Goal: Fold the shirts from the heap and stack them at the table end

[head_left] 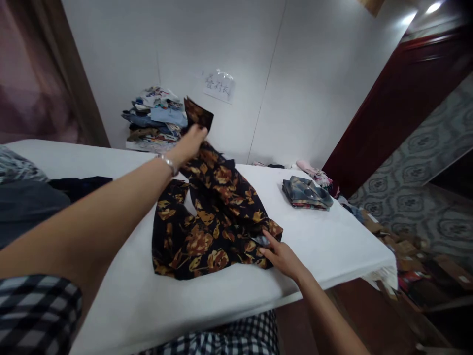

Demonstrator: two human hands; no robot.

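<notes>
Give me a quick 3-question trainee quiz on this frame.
1. True or false: the left hand lifts one end of the floral garment off the white table.
2. The right hand rests on: A) the folded patterned cloth, B) the floral garment's near edge, C) the stack of folded clothes.
3. What hangs on the wall behind the stack?

Key: 1 true; 2 B; 3 a paper sign with handwriting.
</notes>
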